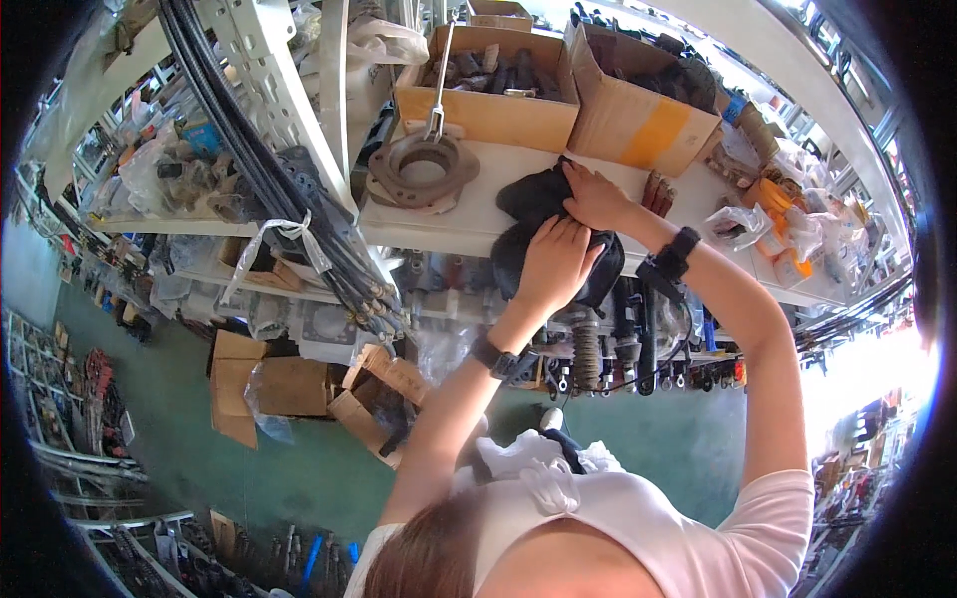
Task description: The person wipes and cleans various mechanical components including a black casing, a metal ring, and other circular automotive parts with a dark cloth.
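Resting on the same dark bundle, both hands are busy at the front edge of a white shelf (pixel 478 214). The left hand (pixel 554 261) lies flat with fingers together over the lower part of a black bag (pixel 528 204), pressing on it where it hangs over the shelf lip; it grips nothing that I can see, only covers the fabric. The right hand (pixel 596 196) sits just above and to the right of the left one, fingers curled onto the upper fold of the bag, seemingly pinching or tucking it (whether it truly clamps the cloth is hard to tell from here).

As a judgement, the handling looks mid-way: the bag is already up on the shelf and under both palms, but it still sags over the edge and is not settled or opened out.

Beyond the left hand's fingertips, further back on the shelf, lies a round metal flange (pixel 421 171) with a wrench (pixel 439 90) standing in it. Behind the right hand stand two cardboard boxes (pixel 488 110) of dark parts. Below both wrists, under the shelf, hang rubber hoses and metal fittings (pixel 638 329)
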`<state>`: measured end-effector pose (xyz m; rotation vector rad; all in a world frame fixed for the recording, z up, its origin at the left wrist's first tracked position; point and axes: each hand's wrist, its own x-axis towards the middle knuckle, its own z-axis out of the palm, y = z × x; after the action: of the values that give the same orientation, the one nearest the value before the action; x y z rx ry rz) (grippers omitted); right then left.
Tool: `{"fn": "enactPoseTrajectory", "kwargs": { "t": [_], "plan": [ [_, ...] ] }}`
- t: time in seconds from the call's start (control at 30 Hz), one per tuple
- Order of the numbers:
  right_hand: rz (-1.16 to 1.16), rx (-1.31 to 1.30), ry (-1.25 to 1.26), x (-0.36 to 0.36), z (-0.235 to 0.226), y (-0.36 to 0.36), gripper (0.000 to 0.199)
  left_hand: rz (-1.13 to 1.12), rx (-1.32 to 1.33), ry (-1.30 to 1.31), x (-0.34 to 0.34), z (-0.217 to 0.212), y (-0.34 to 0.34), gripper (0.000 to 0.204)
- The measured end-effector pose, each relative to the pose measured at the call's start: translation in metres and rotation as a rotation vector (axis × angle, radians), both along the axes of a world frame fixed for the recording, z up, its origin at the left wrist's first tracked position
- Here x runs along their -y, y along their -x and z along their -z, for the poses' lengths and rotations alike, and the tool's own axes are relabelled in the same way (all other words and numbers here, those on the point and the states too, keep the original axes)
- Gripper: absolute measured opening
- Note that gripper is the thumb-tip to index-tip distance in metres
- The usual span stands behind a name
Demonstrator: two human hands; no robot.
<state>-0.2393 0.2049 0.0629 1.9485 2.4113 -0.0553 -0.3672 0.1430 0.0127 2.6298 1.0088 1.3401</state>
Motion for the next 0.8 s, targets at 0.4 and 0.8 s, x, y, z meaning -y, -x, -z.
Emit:
{"fn": "enactPoseTrajectory", "kwargs": {
  "t": [0.4,0.8],
  "plan": [
    [-0.240,-0.163,-0.328,-0.023,0.038,0.072,0.054,-0.188,-0.001,-0.048,0.002,0.008,0.063,0.024],
    [-0.340,0.143,-0.345,-0.025,0.054,0.019,0.052,-0.179,-0.008,-0.016,0.014,0.003,0.018,0.028]
  ]
}}
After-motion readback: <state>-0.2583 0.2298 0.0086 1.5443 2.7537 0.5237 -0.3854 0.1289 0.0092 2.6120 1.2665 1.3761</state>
